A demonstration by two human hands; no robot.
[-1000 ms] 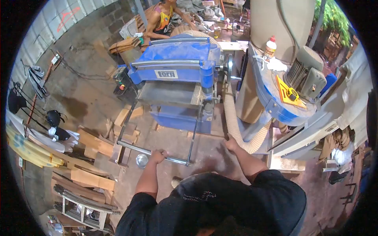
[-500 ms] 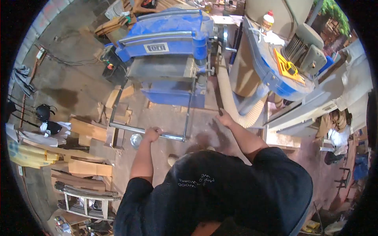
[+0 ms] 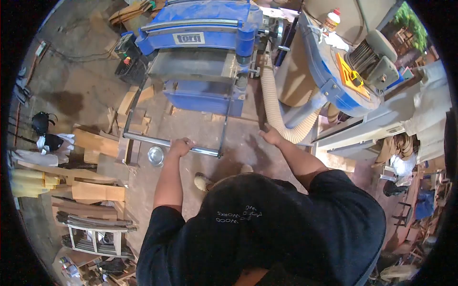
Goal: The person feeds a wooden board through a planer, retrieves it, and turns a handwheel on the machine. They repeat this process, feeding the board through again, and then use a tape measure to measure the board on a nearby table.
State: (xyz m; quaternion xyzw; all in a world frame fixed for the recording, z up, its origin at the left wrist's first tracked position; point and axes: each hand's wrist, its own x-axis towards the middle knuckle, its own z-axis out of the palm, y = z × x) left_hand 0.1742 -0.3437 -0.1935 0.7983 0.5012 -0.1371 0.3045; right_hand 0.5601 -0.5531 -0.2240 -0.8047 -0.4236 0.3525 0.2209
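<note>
My left hand (image 3: 181, 146) rests at the metal roller bar (image 3: 155, 140) of the frame in front of the blue planer (image 3: 200, 28), its fingers closed around the bar. To the right, my right hand (image 3: 271, 135) is off the frame, near the beige ribbed hose (image 3: 271, 97). Its fingers look curled together, and what they hold, if anything, is too small to make out. The planer's flat metal bed (image 3: 191, 64) lies beyond the bar. A round metal tin (image 3: 155, 155) is just left of my left forearm.
Wood pieces (image 3: 98, 143) lie at the left, above a pale wooden frame (image 3: 95, 240). At the right stands a blue dust collector (image 3: 334, 90) with a motor (image 3: 372, 52), a yellow square tool (image 3: 350, 78) and a bottle (image 3: 331, 20) on it.
The view has tilted downward, so the planer sits higher and the other person is out of view. My left hand stays on the bar; my right hand remains beside the hose.
</note>
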